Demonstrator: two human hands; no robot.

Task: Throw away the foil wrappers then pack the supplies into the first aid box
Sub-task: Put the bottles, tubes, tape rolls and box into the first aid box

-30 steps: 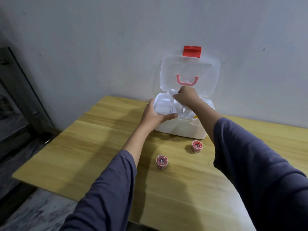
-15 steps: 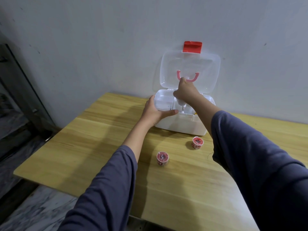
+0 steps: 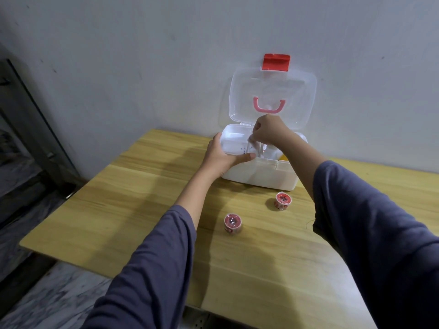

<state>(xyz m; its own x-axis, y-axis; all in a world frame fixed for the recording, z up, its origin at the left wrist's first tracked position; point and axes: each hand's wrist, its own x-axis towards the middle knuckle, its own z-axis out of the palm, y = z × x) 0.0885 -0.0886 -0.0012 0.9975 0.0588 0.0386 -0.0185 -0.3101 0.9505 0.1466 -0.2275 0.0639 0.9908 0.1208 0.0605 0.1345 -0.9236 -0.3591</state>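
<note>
The white first aid box (image 3: 261,174) stands at the table's far edge against the wall, its clear lid (image 3: 273,91) up with a pink handle and red latch. My left hand (image 3: 219,157) grips the box's left front corner, thumb along the rim. My right hand (image 3: 268,131) is over the open box, fingers closed on a thin clear item (image 3: 253,144) that reaches down into the inner tray. Two small red rolls wrapped in clear film stand on the table in front of the box: one (image 3: 232,223) nearer me, the other (image 3: 283,201) to the right.
The wooden table (image 3: 142,210) ends at the left and near edges, with grey marbled floor (image 3: 47,300) below. A grey wall runs behind the box. A dark metal frame (image 3: 28,119) stands at the far left. Something yellow (image 3: 283,158) shows inside the box.
My right hand has gone down from the lid's handle level into the box opening with the clear item. The left hand keeps its hold on the box.
</note>
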